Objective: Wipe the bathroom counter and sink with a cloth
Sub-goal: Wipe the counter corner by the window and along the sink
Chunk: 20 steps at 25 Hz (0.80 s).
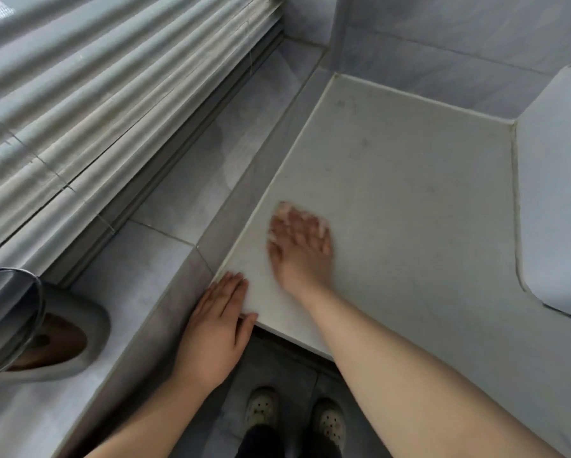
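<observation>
My left hand lies flat on the near left corner of the counter, fingers straight and together, thumb along the front edge, holding nothing. My right hand is further in on the counter, blurred, with fingers spread and pressing down. Pale scraps at its fingertips may be the cloth, but I cannot tell. A white sink borders the counter's right side
</observation>
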Tool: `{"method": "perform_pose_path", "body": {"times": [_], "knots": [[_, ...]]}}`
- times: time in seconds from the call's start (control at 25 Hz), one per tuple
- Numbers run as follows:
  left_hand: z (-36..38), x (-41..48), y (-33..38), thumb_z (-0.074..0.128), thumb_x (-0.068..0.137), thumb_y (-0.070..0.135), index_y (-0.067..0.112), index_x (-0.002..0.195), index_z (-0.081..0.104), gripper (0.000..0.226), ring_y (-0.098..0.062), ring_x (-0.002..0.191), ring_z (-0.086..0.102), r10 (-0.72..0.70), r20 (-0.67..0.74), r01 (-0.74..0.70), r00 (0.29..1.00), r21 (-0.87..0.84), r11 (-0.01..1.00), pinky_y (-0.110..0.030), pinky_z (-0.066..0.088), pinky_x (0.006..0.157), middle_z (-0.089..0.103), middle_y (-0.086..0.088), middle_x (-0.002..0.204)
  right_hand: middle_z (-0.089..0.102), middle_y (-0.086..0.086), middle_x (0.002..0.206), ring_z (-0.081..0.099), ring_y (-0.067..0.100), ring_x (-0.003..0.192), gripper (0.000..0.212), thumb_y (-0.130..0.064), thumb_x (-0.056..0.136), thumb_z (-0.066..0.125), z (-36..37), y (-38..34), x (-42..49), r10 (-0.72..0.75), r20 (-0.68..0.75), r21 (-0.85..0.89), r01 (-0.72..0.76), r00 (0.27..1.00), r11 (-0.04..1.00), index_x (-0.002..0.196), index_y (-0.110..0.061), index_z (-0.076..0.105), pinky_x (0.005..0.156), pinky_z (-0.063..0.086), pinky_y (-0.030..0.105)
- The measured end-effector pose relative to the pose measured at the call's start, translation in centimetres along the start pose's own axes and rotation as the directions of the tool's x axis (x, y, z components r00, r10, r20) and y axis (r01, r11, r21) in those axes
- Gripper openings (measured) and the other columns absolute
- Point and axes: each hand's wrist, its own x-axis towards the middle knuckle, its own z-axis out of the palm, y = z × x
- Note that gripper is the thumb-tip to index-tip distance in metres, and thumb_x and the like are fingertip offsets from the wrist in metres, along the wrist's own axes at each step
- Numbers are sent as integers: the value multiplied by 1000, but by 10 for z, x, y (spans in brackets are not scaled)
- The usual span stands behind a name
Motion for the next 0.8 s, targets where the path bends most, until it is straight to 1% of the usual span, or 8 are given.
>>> {"method": "perform_pose_path", "body": {"times": [0.12,0.24,0.36,0.44,0.52,0.56,0.72,0.8], "knots": [[2,-7,-5,36,92,23,-5,115,61,43,-23,117,48,0,-140,-14,990,-100,995,-19,20,109,60,-20,121,9,-1,159,2,22,146,53,-41,98,17,18,-31,-22,-229,34,-53,231,973,972,150,-28,17,114,-13,40],[0,-7,0,35,85,13,-6,110,63,42,-19,115,47,-75,-229,29,971,-194,980,-13,21,108,62,-21,116,44,0,146,38,26,136,49,-40,94,29,23,-6,-66,-317,-99,-105,307,943,946,137,-26,48,112,14,44],[4,1,16,37,88,20,-2,112,64,41,-24,118,51,-16,-176,-1,984,-95,995,-23,22,109,62,-19,119,45,-1,145,41,27,134,46,-41,93,37,21,65,-111,-226,-174,-179,195,959,964,136,-28,49,110,24,47],[13,11,38,36,89,29,3,118,61,46,-29,122,51,75,-68,-73,995,30,997,-33,19,109,59,-16,126,45,2,144,43,29,132,48,-42,93,35,13,108,-136,-22,-253,-182,-25,967,983,136,-26,49,109,22,47],[24,20,61,33,90,36,7,125,56,51,-31,125,47,125,-5,-123,992,142,982,-38,17,108,54,-14,132,50,7,140,45,33,129,50,-42,90,35,9,117,-144,217,-313,-115,-264,925,958,133,-23,53,108,21,47],[29,23,69,31,90,37,7,127,55,53,-32,126,46,128,7,-128,992,172,977,-41,18,108,53,-14,133,51,7,139,45,34,129,50,-42,89,36,10,110,-144,261,-296,-76,-295,919,953,132,-23,54,107,22,47],[41,29,95,16,97,43,7,131,51,60,-33,128,44,204,49,-210,978,248,946,-46,21,109,51,-14,136,46,1,144,40,28,134,47,-43,96,30,14,115,-162,-7,-253,-147,-31,967,989,137,-28,47,108,23,47],[47,33,111,8,97,49,6,132,50,69,-31,129,42,278,105,-296,955,274,915,-45,17,107,50,-12,137,45,2,145,42,28,133,50,-46,99,19,5,165,-183,95,-282,-191,-152,955,970,138,-27,45,108,22,46]]}}
